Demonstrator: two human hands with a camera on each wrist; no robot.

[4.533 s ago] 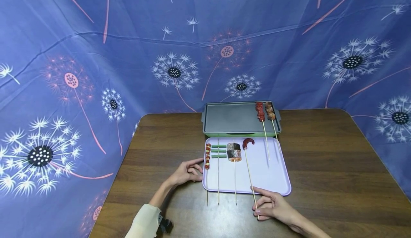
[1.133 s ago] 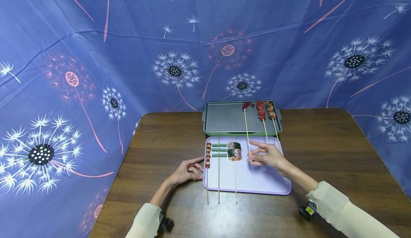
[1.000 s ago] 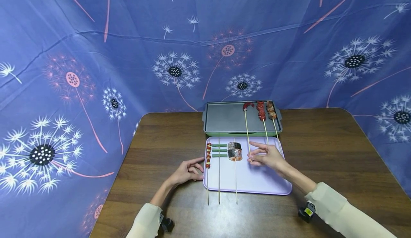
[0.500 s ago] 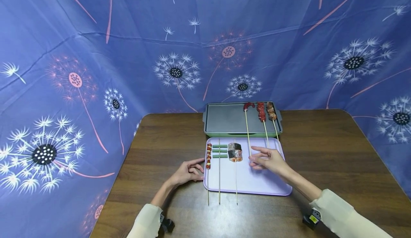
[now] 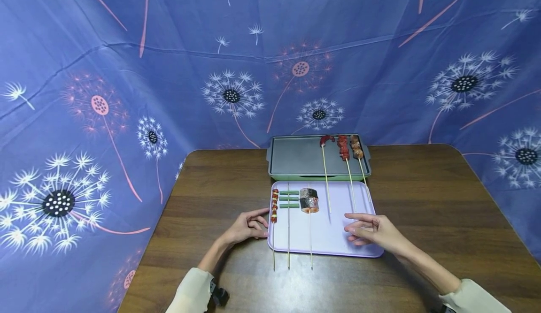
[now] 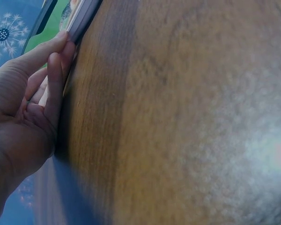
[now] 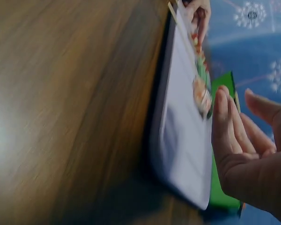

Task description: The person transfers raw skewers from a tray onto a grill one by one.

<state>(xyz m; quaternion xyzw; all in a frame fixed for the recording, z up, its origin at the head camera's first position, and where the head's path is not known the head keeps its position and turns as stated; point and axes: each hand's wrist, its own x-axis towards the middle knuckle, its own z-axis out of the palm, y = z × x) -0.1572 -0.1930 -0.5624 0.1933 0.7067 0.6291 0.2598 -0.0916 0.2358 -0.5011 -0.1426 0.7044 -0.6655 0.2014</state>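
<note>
My left hand (image 5: 245, 228) rests at the left edge of the lilac tray (image 5: 342, 242), fingertips touching its side, also visible in the left wrist view. Above the tray's right part, my right hand (image 5: 376, 231) holds nothing, its fingers loosely extended. A skewer with a dark red, curved piece (image 5: 326, 140) lies with its head on the grey griddle (image 5: 296, 156), its stick reaching over the tray. To its right are a red meat skewer (image 5: 343, 148) and a brown meat skewer (image 5: 356, 147). On the tray lie a fish skewer (image 5: 309, 200), a green-bean-like skewer (image 5: 289, 199) and a red-and-pale skewer (image 5: 274, 206).
The griddle has a green base (image 5: 313, 178) and stands directly behind the tray on a brown wooden table (image 5: 431, 209). Several stick ends stretch past the tray's front edge. A blue dandelion-patterned cloth (image 5: 177, 69) hangs behind and beside the table.
The curved red skewer went from the tray onto the griddle in my right hand. That hand has since let go and moved back to the right. My left hand stayed at the tray edge.
</note>
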